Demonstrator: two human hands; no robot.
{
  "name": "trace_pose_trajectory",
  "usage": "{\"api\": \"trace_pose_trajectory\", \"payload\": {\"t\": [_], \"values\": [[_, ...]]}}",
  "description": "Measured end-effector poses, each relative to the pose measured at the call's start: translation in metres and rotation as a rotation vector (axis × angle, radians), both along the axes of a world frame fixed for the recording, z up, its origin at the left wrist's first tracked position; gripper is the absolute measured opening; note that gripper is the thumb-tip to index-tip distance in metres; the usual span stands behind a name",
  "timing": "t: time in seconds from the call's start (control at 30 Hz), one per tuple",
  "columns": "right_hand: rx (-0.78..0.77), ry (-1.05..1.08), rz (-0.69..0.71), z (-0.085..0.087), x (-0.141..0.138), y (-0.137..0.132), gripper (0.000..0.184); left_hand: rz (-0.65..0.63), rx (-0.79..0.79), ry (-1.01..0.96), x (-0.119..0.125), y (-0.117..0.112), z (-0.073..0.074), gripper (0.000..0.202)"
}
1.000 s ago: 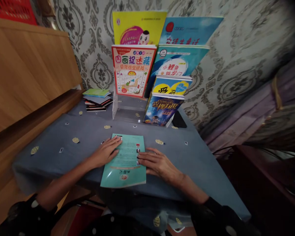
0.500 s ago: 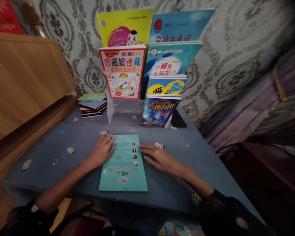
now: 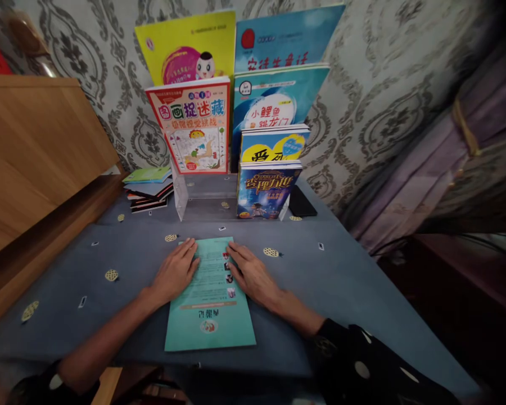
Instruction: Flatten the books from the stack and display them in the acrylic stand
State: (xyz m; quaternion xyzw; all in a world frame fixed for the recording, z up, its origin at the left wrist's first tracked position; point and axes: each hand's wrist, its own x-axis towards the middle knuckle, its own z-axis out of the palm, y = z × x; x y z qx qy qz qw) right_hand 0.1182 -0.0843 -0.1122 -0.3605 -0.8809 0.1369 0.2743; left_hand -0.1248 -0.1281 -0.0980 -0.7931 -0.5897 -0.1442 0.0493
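A thin teal book [image 3: 211, 306] lies flat on the cloth, its print upside down to me and small pictures along its right side. My left hand [image 3: 177, 271] rests on the book's upper left edge, fingers stretched out and covering that corner. On the opposite side, my right hand [image 3: 253, 274] lies along the upper right edge with its fingers extended over the border. Neither hand is wrapped round the book. Behind it stands a clear stepped book rack [image 3: 206, 209] with several books upright on it, among them a dark blue book [image 3: 266, 191] at the front right.
A red-bordered book [image 3: 196, 126] fills the rack's left side. A stack of books [image 3: 149, 190] lies left of the rack, and a black flat object [image 3: 302, 201] lies right of it. A wooden cabinet [image 3: 37, 146] borders the left; a purple curtain [image 3: 430, 169] hangs at the right.
My right hand has moved left from beside the book onto its upper right edge. My left hand stays at the left edge. The camera view has shifted slightly.
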Motion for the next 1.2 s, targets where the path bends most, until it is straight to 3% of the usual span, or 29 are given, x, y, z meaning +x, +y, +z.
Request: {"api": "trace_pose_trajectory", "payload": {"t": [0.57, 0.87, 1.2], "values": [[-0.064, 0.053, 0.007, 0.004, 0.002, 0.000, 0.040, -0.202, -0.086, -0.094, 0.038, 0.023, 0.009, 0.048], [-0.068, 0.069, 0.014, 0.007, 0.002, 0.000, 0.041, -0.354, -0.136, -0.110, 0.044, 0.044, 0.009, 0.047], [-0.068, 0.093, 0.002, 0.004, 0.004, 0.003, 0.038, -0.377, -0.155, -0.126, 0.049, 0.055, 0.008, 0.046]]}}
